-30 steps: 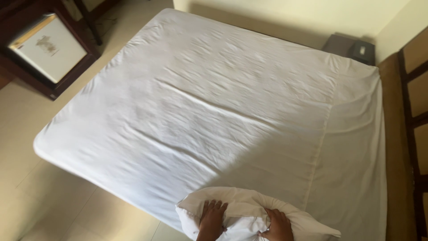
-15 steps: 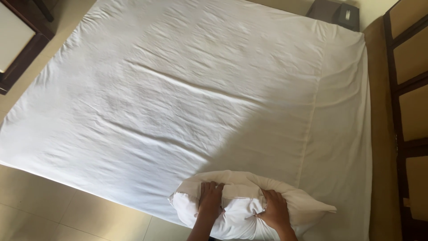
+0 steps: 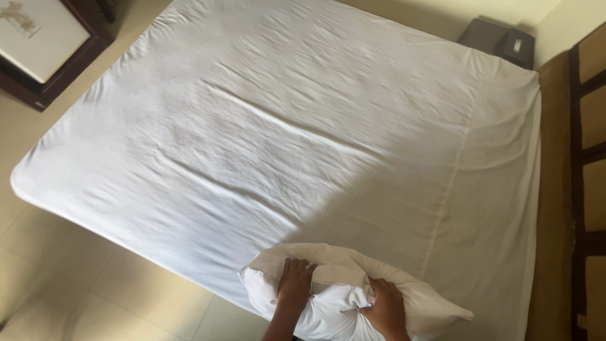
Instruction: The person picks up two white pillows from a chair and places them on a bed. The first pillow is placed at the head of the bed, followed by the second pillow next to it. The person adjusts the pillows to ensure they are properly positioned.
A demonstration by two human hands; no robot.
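Bed (image 3: 328,126) under a creased white sheet, pillow (image 3: 341,297) at its near edge, left hand (image 3: 295,284) and right hand (image 3: 385,309) both gripping the pillow, pale tiled floor (image 3: 95,290), dark wooden cabinet (image 3: 44,44), grey nightstand (image 3: 499,41), wooden headboard (image 3: 587,177)

Pillow (image 3: 341,297): white, cream-tinted upper flap, plain.
Bed sheet (image 3: 303,139): white, no print, creased; bright sunlit area on left, grey shadow on right.
Floor tiles (image 3: 57,284): pale beige.
Wooden cabinet (image 3: 60,76): dark brown frame, off-white panel.
Headboard (image 3: 584,189): dark brown bars, tan panels.
Bedside table (image 3: 499,41): grey.
Wall (image 3: 442,12): pale yellow.
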